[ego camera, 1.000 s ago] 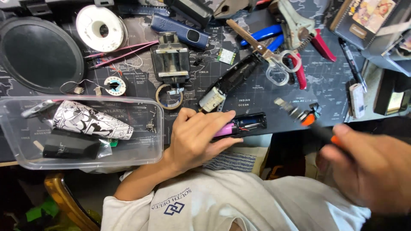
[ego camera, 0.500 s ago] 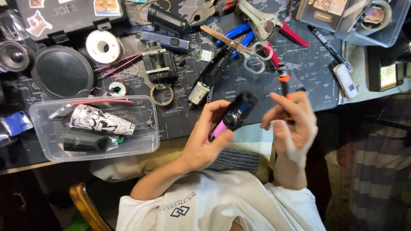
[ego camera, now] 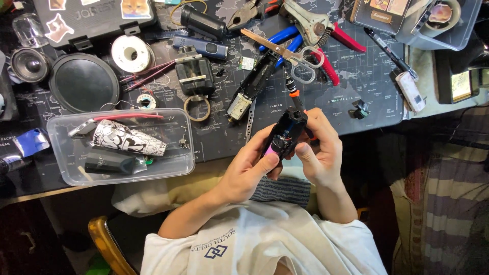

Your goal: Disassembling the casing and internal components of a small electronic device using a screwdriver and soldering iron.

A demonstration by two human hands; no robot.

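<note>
From my feed I see a dark desk mat printed with a pale world map covering most of a workbench. A light wooden tabletop edge shows at the lower left of it. Below that, a curved yellowish wooden chair back rises out of deep shadow. At the right hangs a striped grey and purple cloth. Light falls evenly from above, and the floor is too dark to make out.

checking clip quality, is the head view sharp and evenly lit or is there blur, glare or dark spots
Head view: mostly sharp on the left hand, right hand and small black device; even light on the dark desk mat; glare on the clear plastic tray; bottom-left corner falls into shadow.
</note>
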